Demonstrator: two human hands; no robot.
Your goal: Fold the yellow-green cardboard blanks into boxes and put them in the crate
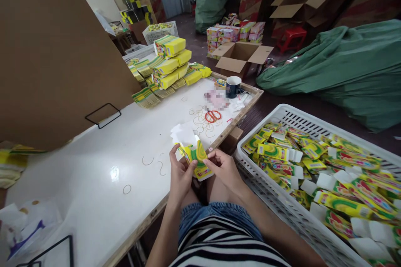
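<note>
Head view: what is happening?
"Left hand (181,172) and right hand (224,170) are pinching a yellow carton (199,154) above the lap (221,210)."
"Any risk?"
"Uneven thumb pressure could be creasing its card."

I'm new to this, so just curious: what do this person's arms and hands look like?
The left hand and right hand are ungloved; no sleeves, watch or cables show on the bare forearms. A black-and-white striped top and blue denim shorts are worn.
</note>
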